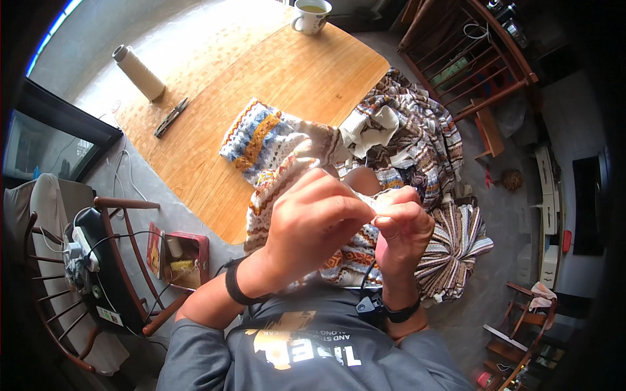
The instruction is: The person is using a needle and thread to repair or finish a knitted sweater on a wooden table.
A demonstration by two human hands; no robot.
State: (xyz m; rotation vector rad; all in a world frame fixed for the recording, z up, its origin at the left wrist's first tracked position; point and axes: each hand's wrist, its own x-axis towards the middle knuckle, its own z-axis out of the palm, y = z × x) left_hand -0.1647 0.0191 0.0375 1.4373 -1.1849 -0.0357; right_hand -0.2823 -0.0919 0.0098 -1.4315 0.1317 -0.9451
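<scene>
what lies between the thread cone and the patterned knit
In the head view, a slim dark tool, perhaps thread snips, lies on the tabletop between the cone and the knit.

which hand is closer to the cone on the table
Left. The left hand is below and right of the cone in the picture; the right hand is farther right, beyond the left one.

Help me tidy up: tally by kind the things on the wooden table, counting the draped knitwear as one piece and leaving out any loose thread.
Mug: 1
Thread cone: 1
Snips: 1
Draped knitwear: 1
Total: 4
</scene>
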